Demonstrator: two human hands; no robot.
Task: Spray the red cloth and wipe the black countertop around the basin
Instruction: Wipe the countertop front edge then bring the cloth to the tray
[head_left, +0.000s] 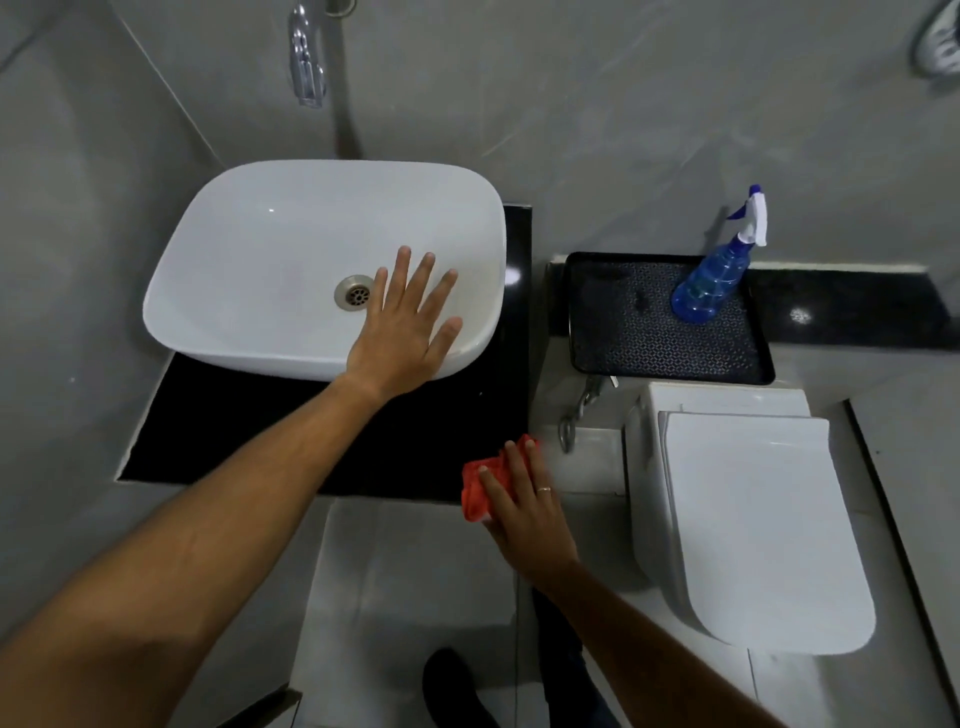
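Cloth (479, 487) first: I see it bunched, red, under my right hand (524, 512), at the front right corner of the black worktop (249, 421), partly over its edge. The fingers (514, 462) of that hand lie across the cloth and press it down with the palm rather than closing round it; a ring shows on one of them.

My left hand (402, 325) is spread flat, fingers fanned wide and grasping nothing, on the front right rim of the white basin (270, 244), just right of the drain (354, 294). The basin sits on the worktop, and bare black surface shows in front of it and in a narrow strip along its right side.

Right of the worktop, apart from it, a black patterned tray (665, 338) lies on a ledge, and the blue spray bottle (711, 280) stands in its far right corner, leaning slightly, nozzle up. A white toilet (753, 519) with its lid down is below the tray. A chrome tap (306, 67) hangs from the wall above the basin.
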